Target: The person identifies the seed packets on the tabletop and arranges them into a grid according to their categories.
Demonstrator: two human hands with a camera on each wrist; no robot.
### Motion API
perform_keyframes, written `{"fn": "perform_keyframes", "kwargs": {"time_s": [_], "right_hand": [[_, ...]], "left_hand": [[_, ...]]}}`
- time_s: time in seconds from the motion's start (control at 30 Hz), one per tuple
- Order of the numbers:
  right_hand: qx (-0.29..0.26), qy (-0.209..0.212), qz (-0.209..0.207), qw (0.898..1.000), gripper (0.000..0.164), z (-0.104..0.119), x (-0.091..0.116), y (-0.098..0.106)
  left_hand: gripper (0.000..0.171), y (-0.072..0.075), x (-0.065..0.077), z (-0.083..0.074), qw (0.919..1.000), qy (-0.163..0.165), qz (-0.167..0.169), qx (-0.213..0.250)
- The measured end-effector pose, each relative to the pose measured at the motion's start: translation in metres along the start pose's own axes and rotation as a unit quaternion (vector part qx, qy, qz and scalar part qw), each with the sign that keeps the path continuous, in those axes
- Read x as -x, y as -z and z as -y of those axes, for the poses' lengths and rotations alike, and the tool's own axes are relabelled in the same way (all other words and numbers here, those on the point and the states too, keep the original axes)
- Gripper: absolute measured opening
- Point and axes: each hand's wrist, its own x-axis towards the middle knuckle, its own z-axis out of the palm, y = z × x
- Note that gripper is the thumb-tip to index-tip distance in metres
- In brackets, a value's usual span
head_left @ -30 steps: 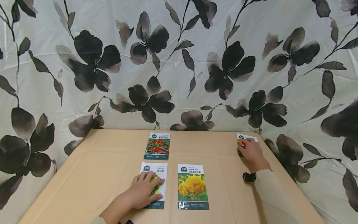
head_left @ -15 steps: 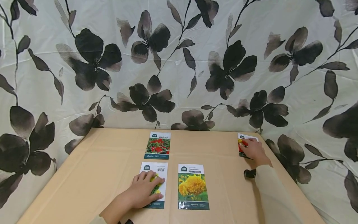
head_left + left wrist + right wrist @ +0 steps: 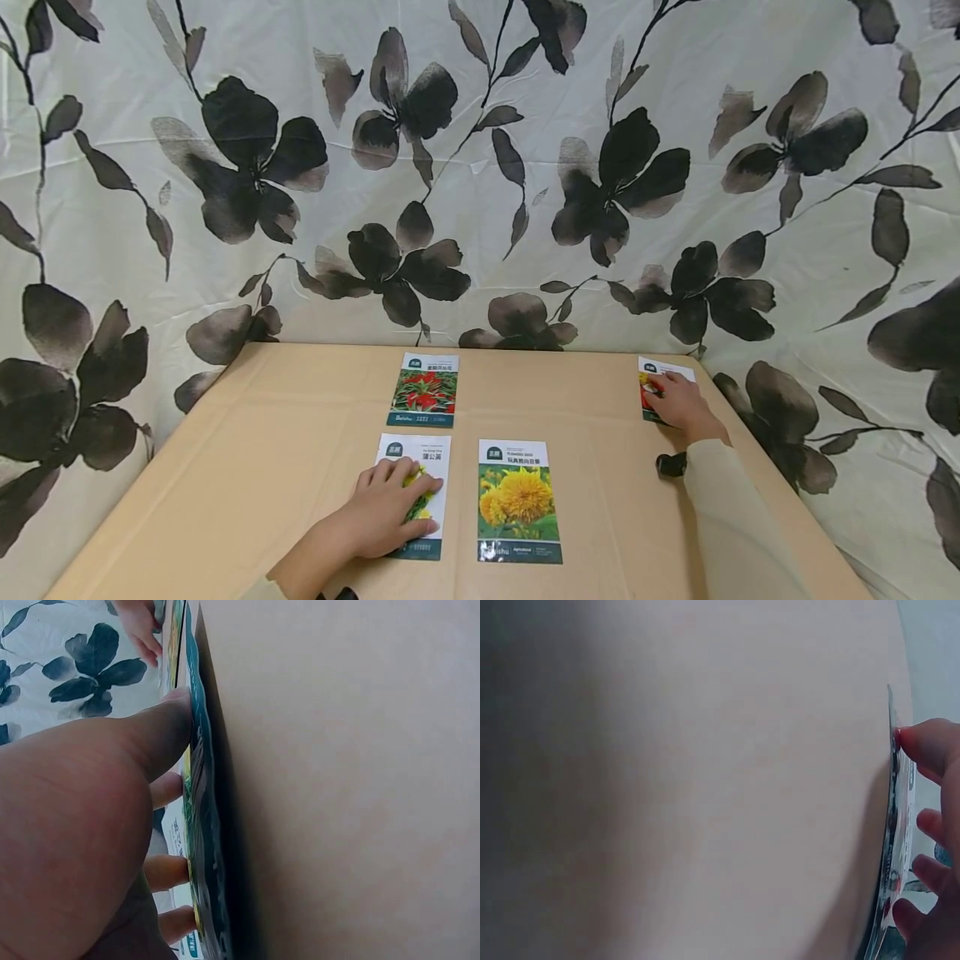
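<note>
My left hand point(image 3: 386, 508) rests with spread fingers on a white seed packet point(image 3: 438, 454) showing yellow flowers, at the near middle of the table. In the left wrist view, the thumb point(image 3: 169, 724) and fingertips touch the face of that packet point(image 3: 210, 847). Far to the right, my right hand point(image 3: 681, 406) touches another seed packet point(image 3: 651, 404) with red and yellow on its front, and covers much of it. The right wrist view has this packet point(image 3: 891, 847) edge-on, the right thumb point(image 3: 922, 742) touching its face and the other fingers spread apart.
A seed packet with a big yellow bloom point(image 3: 520, 500) lies right of my left hand. Another with red flowers point(image 3: 423, 390) lies farther back. The tan table point(image 3: 585, 400) ends against a white cloth with dark flowers point(image 3: 510, 200).
My right hand's fingers have shifted slightly on the far right packet, uncovering more of its lower left part. The left hand and the other packets stay in place.
</note>
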Motion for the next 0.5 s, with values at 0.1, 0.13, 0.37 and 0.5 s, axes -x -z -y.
{"fn": "perform_keyframes", "kwargs": {"time_s": [0.1, 0.13, 0.37, 0.5], "right_hand": [[0.002, 0.007, 0.006, 1.000, 0.060, -0.0005, -0.0002, -0.0002], [0.004, 0.009, 0.008, 1.000, 0.060, -0.0010, -0.0006, -0.0005], [0.011, 0.006, 0.023, 1.000, 0.060, -0.0012, -0.0017, -0.0005], [0.005, -0.006, 0.033, 0.999, 0.061, 0.0034, 0.0004, 0.0012]], "left_hand": [[0.060, 0.0005, -0.0002, -0.0002, 1.0000, 0.001, 0.004, 0.003], [0.060, 0.0008, -0.0002, -0.0003, 1.0000, 0.002, 0.005, 0.004], [0.059, 0.0029, -0.0002, -0.0013, 0.9998, 0.006, 0.012, 0.012], [0.059, 0.0031, 0.0000, -0.0015, 0.9998, 0.006, 0.012, 0.012]]}}
